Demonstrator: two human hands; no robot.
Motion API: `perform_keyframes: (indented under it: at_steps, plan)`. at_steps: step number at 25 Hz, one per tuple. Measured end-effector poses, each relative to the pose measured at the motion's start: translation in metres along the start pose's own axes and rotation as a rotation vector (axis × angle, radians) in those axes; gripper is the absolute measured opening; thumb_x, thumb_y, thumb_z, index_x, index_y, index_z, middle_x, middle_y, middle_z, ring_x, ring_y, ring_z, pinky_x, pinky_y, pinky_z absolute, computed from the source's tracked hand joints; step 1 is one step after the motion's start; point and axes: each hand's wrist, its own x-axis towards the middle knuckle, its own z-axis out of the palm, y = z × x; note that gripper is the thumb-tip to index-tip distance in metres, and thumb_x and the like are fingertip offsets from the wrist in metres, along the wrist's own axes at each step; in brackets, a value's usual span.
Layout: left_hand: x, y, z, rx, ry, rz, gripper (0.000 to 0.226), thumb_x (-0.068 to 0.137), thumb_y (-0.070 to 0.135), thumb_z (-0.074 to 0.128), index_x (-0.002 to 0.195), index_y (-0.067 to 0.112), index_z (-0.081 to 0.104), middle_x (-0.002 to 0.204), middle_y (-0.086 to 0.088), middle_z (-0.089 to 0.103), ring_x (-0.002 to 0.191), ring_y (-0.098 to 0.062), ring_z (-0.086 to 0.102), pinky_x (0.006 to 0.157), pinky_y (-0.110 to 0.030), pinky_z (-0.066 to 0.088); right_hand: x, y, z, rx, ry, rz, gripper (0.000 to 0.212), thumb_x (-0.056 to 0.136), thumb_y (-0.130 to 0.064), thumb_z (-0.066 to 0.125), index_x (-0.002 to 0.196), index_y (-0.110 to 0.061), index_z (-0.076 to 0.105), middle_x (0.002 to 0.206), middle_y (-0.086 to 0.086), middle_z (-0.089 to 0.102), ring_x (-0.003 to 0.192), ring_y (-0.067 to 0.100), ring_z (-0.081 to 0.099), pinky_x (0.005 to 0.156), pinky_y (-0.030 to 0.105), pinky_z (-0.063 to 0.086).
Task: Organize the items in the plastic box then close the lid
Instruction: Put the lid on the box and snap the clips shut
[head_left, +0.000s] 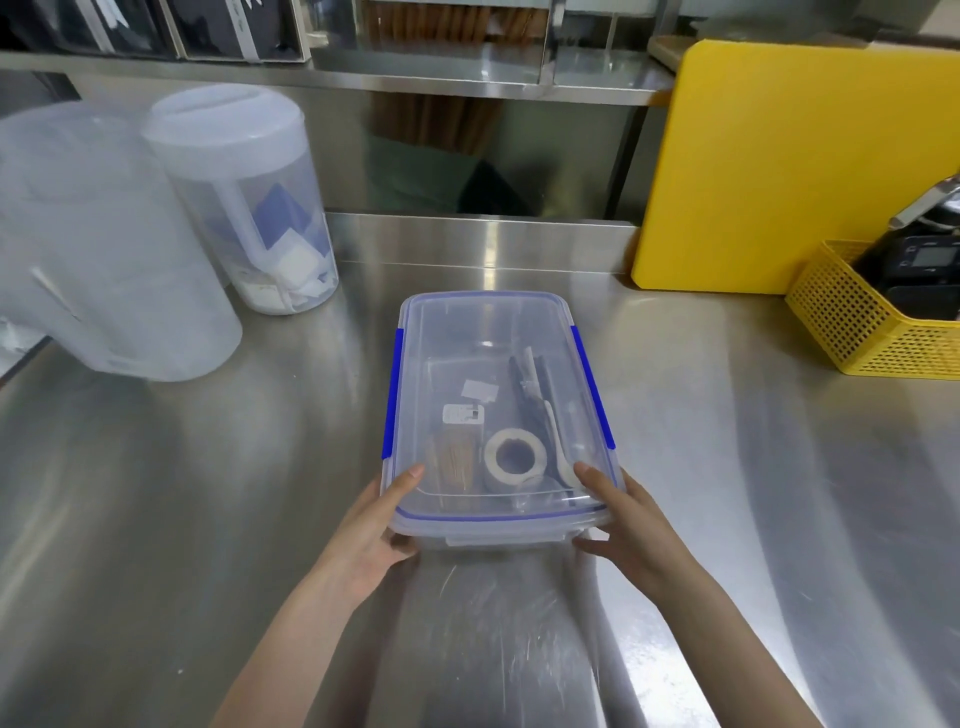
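Lid (493, 364) may sit unlatched: your left hand (374, 525) and right hand (631, 525) fingers grip only the plastic box (498, 535) near corners, blue clips (592, 387) untouched

Commercial kitchen: stainless steel counter (208, 467), steel shelf (467, 78), yellow cutting board (779, 166).

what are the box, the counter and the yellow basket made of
Box: looks like clear, glossy plastic; contents show through it. Counter: probably brushed stainless steel, with streaky reflections. Basket: seemingly moulded yellow plastic, a grid of small holes.
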Motion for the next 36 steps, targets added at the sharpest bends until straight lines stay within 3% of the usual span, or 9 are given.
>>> perform_keyframes:
  at_steps: [4,8,13,17,21,25,28,33,36]
  plan:
    - [-0.003,0.018,-0.013,0.0,-0.04,0.031,0.069,0.06,0.032,0.069,0.126,0.019,0.053,0.12,-0.011,0.064,0.111,-0.032,0.058,0.101,-0.058,0.04,-0.004,-0.005,0.014,0.062,-0.002,-0.001,0.041,0.089,-0.02,0.057,0.128,-0.013,0.047,0.105,0.008,0.061,0.093,0.025,0.061,0.069,0.039,0.055]
    - [-0.004,0.051,-0.023,-0.005,-0.104,0.092,0.062,0.064,0.03,0.067,0.124,0.018,0.054,0.117,-0.012,0.065,0.104,-0.031,0.061,0.085,-0.054,0.052,-0.002,-0.027,0.034,0.078,0.012,-0.036,0.04,0.087,-0.019,0.057,0.126,-0.011,0.051,0.097,0.006,0.06,0.094,0.028,0.059,0.082,0.048,0.051]
    - [-0.001,0.115,-0.023,0.026,-0.116,0.219,0.015,0.087,0.025,0.054,0.101,0.024,0.06,0.09,-0.003,0.071,0.079,-0.022,0.067,0.054,-0.039,0.059,0.001,-0.083,0.066,0.082,-0.001,-0.117,0.043,0.086,-0.018,0.06,0.126,-0.012,0.046,0.1,0.008,0.059,0.089,0.026,0.061,0.058,0.04,0.054]
    - [-0.001,0.176,-0.013,0.052,-0.119,0.292,0.009,0.089,0.024,0.051,0.087,0.022,0.06,0.054,0.004,0.071,0.04,-0.014,0.065,0.036,-0.028,0.051,0.006,-0.145,0.091,0.102,0.001,-0.141,0.038,0.083,-0.017,0.064,0.116,-0.017,0.044,0.096,0.007,0.056,0.088,0.026,0.059,0.068,0.049,0.052]
    - [0.0,0.24,-0.001,0.048,-0.124,0.337,0.025,0.083,0.028,0.059,0.106,0.019,0.058,0.079,-0.003,0.071,0.062,-0.026,0.068,0.049,-0.041,0.055,0.014,-0.208,0.112,0.104,0.006,-0.225,0.032,0.084,-0.015,0.063,0.111,-0.016,0.047,0.092,0.008,0.055,0.097,0.03,0.056,0.095,0.062,0.041]
    - [0.005,0.3,0.013,0.111,-0.126,0.367,0.021,0.085,0.032,0.057,0.099,0.016,0.059,0.078,-0.006,0.064,0.052,-0.029,0.065,0.054,-0.048,0.056,0.028,-0.266,0.127,0.055,-0.025,-0.264,0.022,0.082,-0.015,0.063,0.102,-0.014,0.052,0.105,0.012,0.055,0.109,0.033,0.054,0.097,0.065,0.039]
    - [0.019,0.342,0.024,0.102,-0.096,0.377,0.014,0.084,0.031,0.059,0.084,0.017,0.06,0.073,-0.005,0.064,0.069,-0.037,0.061,0.071,-0.059,0.049,0.049,-0.307,0.137,0.035,-0.025,-0.286,0.041,0.079,-0.016,0.065,0.117,-0.013,0.049,0.126,0.016,0.051,0.119,0.036,0.049,0.099,0.07,0.036]
    - [0.059,0.394,0.038,0.171,-0.103,0.312,0.018,0.085,0.033,0.057,0.095,0.018,0.055,0.085,-0.01,0.059,0.08,-0.041,0.059,0.056,-0.062,0.05,0.096,-0.354,0.145,0.012,-0.043,-0.279,0.047,0.081,-0.018,0.065,0.121,-0.014,0.041,0.142,0.017,0.038,0.13,0.04,0.037,0.099,0.075,0.029]
    - [0.092,0.417,0.044,0.176,-0.104,0.278,0.031,0.083,0.033,0.058,0.112,0.022,0.052,0.102,-0.013,0.06,0.086,-0.04,0.057,0.066,-0.069,0.046,0.129,-0.375,0.15,-0.007,-0.018,-0.258,0.046,0.083,-0.018,0.062,0.123,-0.013,0.042,0.141,0.017,0.039,0.129,0.038,0.038,0.097,0.076,0.028]
